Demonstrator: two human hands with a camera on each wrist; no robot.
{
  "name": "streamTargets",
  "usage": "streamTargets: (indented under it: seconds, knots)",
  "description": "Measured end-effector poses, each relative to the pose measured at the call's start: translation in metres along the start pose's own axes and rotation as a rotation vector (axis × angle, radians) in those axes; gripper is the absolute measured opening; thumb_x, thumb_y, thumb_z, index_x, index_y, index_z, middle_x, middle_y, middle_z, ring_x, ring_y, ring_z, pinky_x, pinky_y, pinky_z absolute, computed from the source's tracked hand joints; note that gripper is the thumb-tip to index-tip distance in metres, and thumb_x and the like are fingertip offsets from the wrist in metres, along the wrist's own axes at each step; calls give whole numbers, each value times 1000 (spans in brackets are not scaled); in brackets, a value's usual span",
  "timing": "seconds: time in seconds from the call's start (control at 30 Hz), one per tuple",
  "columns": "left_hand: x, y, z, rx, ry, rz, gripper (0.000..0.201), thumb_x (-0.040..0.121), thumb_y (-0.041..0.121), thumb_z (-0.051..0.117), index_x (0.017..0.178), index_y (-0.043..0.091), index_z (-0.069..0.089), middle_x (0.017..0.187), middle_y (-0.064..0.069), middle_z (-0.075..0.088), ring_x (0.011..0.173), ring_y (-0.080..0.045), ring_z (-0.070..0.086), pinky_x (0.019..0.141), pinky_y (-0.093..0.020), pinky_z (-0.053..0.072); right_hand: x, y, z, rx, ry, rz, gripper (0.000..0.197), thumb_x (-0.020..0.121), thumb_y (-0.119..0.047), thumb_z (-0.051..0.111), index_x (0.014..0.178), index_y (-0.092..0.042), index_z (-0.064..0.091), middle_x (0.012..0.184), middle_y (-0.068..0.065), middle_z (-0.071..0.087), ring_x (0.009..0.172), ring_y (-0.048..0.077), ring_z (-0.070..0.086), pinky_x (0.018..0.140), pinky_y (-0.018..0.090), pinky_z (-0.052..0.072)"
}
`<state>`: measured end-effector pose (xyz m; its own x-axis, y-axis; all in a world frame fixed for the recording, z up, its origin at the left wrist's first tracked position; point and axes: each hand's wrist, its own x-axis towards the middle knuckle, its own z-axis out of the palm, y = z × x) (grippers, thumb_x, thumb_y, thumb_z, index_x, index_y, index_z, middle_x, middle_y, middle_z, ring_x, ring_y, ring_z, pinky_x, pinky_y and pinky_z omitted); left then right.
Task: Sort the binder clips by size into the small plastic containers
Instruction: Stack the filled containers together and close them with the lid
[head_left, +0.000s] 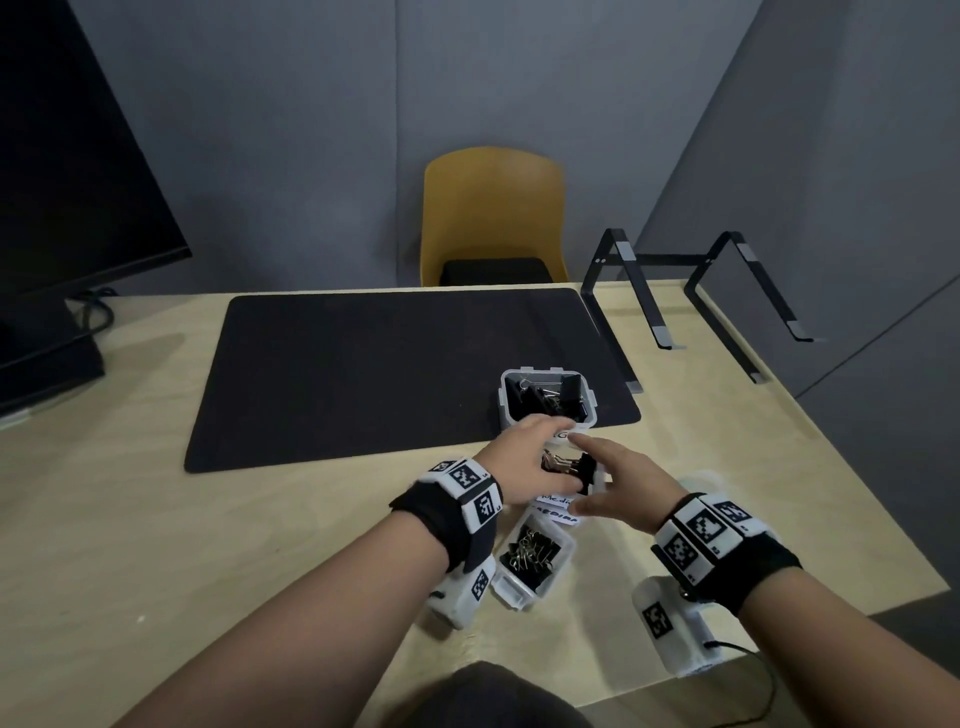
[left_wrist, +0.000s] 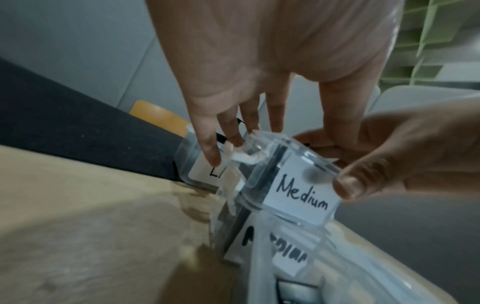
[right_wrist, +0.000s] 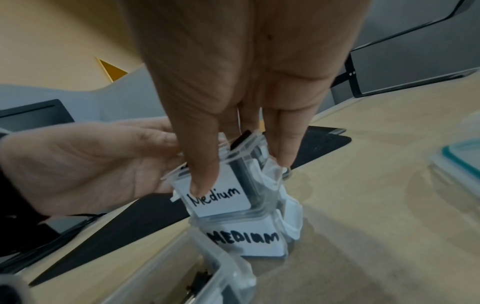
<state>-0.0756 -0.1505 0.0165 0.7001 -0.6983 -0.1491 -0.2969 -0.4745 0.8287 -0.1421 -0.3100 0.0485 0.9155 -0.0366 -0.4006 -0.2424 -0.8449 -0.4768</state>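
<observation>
on the wooden desk (head_left: 156, 519), no loose binder clips are seen; sorting looks nearly complete. farthest, the large container (head_left: 546, 399), on the black mat (head_left: 363, 374), holds big clips. nearest, the small-clip container (head_left: 535, 558) is filled. between them, the upper medium container (right_wrist: 221, 197) sits on a second medium container (right_wrist: 246, 240). left hand (head_left: 524, 462) grips its side; right hand (head_left: 618, 478) pinches its labelled face. remaining, by judgement: seat it and close lids.
</observation>
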Motion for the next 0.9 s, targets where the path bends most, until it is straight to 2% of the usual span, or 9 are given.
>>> streamTargets:
  seconds: [0.1, 0.2, 0.27, 0.37, 0.5, 0.6, 0.73, 0.83, 0.9]
  knots:
    - [4, -3, 7, 109, -33, 9, 75, 80, 37, 71, 145, 26, 35, 148, 5, 34, 136, -11, 33, 111, -25, 29, 0, 7, -1, 74, -28, 30, 107, 66, -19, 83, 149, -21, 15, 150, 2, 33, 135, 17, 36, 110, 34, 35]
    - [2, -6, 9, 108, -38, -24, 73, 81, 40, 69, 145, 29, 35, 150, 7, 31, 136, -10, 33, 112, -25, 28, 2, 21, -5, 61, -114, 121, 113, 68, -21, 82, 150, -17, 6, 151, 5, 31, 135, 21, 38, 108, 32, 37]
    - [1, -7, 9, 103, -44, -30, 72, 82, 41, 68, 144, 31, 34, 150, 8, 31, 135, -10, 33, 111, -25, 28, 3, 28, -2, 68, -169, 141, 102, 71, -18, 79, 149, -18, 12, 146, 6, 39, 129, 22, 45, 104, 32, 40]
    - [1, -8, 10, 78, -53, -41, 72, 81, 42, 69, 144, 31, 35, 149, 8, 30, 134, -10, 35, 113, -30, 30, 4, 34, 7, 104, -176, 101, 74, 77, -7, 69, 141, -20, 34, 130, 6, 57, 114, 21, 56, 98, 35, 46]
    - [1, -6, 10, 78, -61, -60, 72, 82, 40, 69, 144, 28, 35, 148, 7, 31, 134, -10, 34, 113, -28, 28, 7, 39, 12, 257, -138, 104, 49, 79, 2, 57, 126, -11, 52, 112, 11, 63, 90, 21, 60, 86, 36, 51]
    - [1, -4, 10, 88, -63, -72, 71, 83, 40, 69, 144, 30, 35, 149, 7, 29, 135, -9, 33, 113, -26, 27, 11, 45, 9, 362, -103, 117, 35, 81, 5, 55, 114, -8, 54, 98, 6, 56, 76, 22, 59, 72, 33, 53]
    - [1, -7, 12, 45, -46, -69, 69, 82, 39, 70, 142, 31, 37, 148, 6, 30, 135, -10, 33, 115, -34, 28, 14, 50, 6, 666, -83, 164, 21, 87, 6, 47, 85, -15, 49, 78, 6, 52, 69, 15, 54, 64, 29, 51]
    - [2, -10, 13, 12, -33, -59, 67, 80, 39, 71, 139, 34, 40, 145, 6, 33, 134, -11, 34, 115, -38, 29, 15, 51, 7, 823, -91, 180, 15, 91, -3, 50, 81, -13, 49, 77, 5, 51, 68, 15, 53, 58, 25, 52]
    - [3, -13, 13, 5, -29, -64, 68, 78, 42, 72, 138, 36, 41, 145, 7, 34, 133, -10, 35, 114, -40, 30, 17, 51, 8, 880, -76, 192, 13, 93, -8, 50, 81, -10, 48, 77, 7, 51, 65, 16, 53, 61, 27, 54]
